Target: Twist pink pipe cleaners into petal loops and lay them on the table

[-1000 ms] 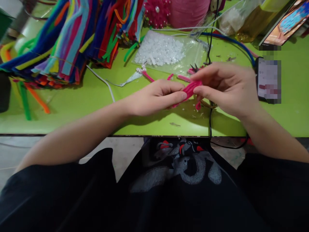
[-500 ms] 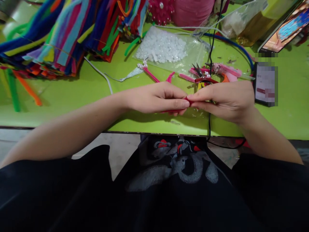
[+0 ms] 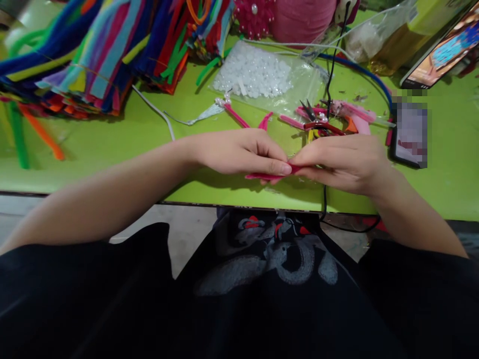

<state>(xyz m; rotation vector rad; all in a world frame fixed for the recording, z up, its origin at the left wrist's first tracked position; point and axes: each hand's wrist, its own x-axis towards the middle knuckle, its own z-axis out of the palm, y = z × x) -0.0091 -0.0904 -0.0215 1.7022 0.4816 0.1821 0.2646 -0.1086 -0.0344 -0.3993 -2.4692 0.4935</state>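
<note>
A pink pipe cleaner point(image 3: 262, 176) runs beneath my left hand point(image 3: 243, 152) and out past its thumb toward the other hand. My left thumb presses it against the fingers. My right hand point(image 3: 344, 160) pinches the same piece between thumb and forefinger, so the fingertips of both hands nearly meet. Most of the piece is covered by my fingers. Just beyond the hands lie a bent pink pipe cleaner point(image 3: 236, 115) with pearl beads point(image 3: 223, 101) at its end, and pliers point(image 3: 309, 110) with a red handle.
Bundles of coloured pipe cleaners point(image 3: 101, 55) lie at the back left. A bag of white beads point(image 3: 254, 70) is behind my hands. A black cable point(image 3: 329, 80) crosses the green table point(image 3: 123, 167). Two phones, one lying point(image 3: 410, 134), one leaning point(image 3: 439, 47), are at the right.
Both hands have dropped slightly toward the table's front edge. More of the pink pipe cleaner shows below my left hand. The grip of each hand looks the same.
</note>
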